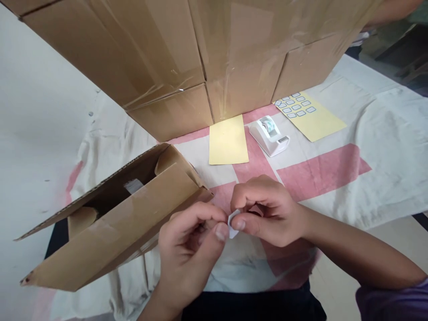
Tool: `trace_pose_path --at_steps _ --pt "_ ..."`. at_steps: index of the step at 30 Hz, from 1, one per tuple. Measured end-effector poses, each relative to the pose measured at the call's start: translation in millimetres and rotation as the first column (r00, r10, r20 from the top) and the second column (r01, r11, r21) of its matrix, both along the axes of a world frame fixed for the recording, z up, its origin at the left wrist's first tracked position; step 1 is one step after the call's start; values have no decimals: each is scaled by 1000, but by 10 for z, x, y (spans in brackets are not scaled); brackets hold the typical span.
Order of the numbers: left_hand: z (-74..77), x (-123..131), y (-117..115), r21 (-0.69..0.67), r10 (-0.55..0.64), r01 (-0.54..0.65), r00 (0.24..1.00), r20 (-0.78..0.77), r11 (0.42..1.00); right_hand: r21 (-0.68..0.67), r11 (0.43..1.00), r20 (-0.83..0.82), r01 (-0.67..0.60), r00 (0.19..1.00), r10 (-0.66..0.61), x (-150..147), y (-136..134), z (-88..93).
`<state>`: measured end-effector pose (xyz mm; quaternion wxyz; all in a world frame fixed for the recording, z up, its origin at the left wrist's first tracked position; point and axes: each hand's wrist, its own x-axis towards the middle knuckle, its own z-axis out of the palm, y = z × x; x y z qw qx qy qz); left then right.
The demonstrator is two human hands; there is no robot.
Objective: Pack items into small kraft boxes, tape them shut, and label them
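Note:
A small white piece (233,224), which looks like paper or a sticker, is between my two hands over the table's near edge. My right hand (267,211) pinches it between thumb and fingers. From the other side, my left hand (194,249) has its thumb and forefinger closed at the piece's left edge. Fingers cover part of it, so its full shape is hidden. Beyond my hands lie a plain yellow sheet (228,140) and a white tape dispenser (270,136) with a roll in it. Farther right, another yellow sheet (314,120) carries several small white, dark-outlined labels.
An open cardboard box (133,223) leans at the left, close to my left hand. Large taped cardboard boxes (167,53) form a wall across the back. A white and pink cloth (321,171) covers the table. Part of another person's arm (396,10) shows at the top right.

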<state>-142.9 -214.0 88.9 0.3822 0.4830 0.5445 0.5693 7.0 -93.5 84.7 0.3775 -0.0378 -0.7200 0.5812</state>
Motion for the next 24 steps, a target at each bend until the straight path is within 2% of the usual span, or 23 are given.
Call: trace_pose_path --at_steps 6,13,20,24 --pt "0 -30 26 -13 -66 67 996 59 998 -99 991 -2 -89 996 89 1 0 -27" --pt "-14 -12 68 -19 -142 147 976 164 989 -178 975 85 -136 985 153 6 9 -42" --pt "-18 -29 64 -26 -165 173 966 197 985 -178 973 63 -146 985 160 4 10 -40" --pt "-32 -27 78 16 -209 210 956 207 978 -177 973 96 -146 982 165 5 6 -37"
